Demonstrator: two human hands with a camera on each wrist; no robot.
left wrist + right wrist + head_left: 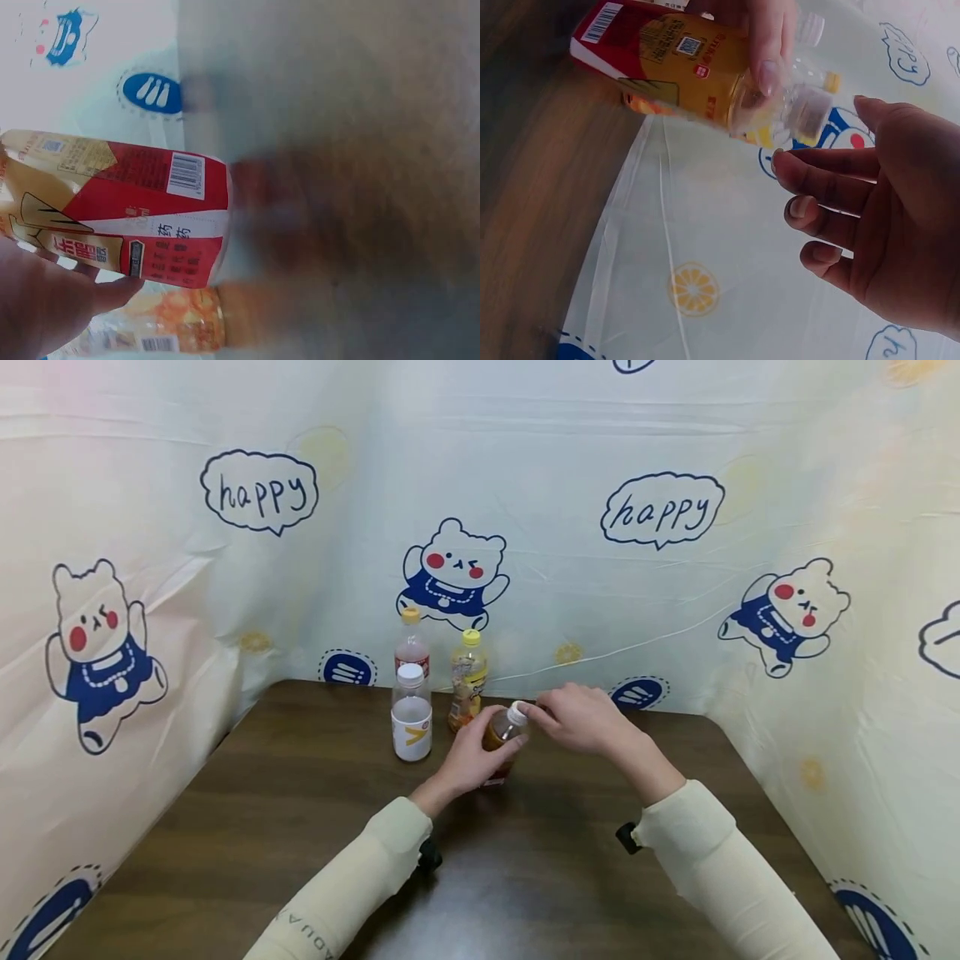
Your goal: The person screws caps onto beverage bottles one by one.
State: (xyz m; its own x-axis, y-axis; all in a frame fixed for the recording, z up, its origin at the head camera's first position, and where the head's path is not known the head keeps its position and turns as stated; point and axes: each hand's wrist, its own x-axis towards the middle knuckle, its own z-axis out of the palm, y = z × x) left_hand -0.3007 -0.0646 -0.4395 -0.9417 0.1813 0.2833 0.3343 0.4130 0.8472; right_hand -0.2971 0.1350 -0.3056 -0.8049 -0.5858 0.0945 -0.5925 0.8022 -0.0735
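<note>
My left hand point(471, 758) grips the body of a plastic drink bottle point(157, 210) with a red and yellow label. A white cap point(517, 713) tops this bottle, which leans a little to the right; whether its base touches the table cannot be told. Close by the cap is my right hand point(900, 202), fingers loosely bent and thumb apart from them. In the right wrist view a small gap shows between its fingertips and the cap point(811, 114). The left thumb and fingers wrap the bottle just under its neck.
Left of the held bottle stand a white-capped bottle point(411, 722), an orange-capped bottle point(412, 647) behind it, and a yellow-capped bottle point(468, 681). All rest on a dark wooden table point(285, 835). A printed curtain point(555, 585) hangs along the back and sides.
</note>
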